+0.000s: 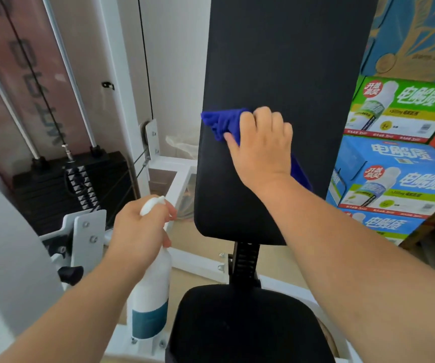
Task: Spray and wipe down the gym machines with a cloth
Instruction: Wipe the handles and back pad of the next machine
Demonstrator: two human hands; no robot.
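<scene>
Right hand (262,145), fingers curled, presses a bunched blue cloth (221,123) against the black back pad (276,61); cloth protrudes past the fingertips. Soft, light and limp, it is probably best gripped bunched. Left hand (139,226) grips a spray bottle (152,292) by its neck below.

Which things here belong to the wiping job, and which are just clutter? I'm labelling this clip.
In use: blue cloth, white spray bottle, black padded backrest, black seat pad.
Lying about: stacked drink cartons, black weight stack.
</scene>
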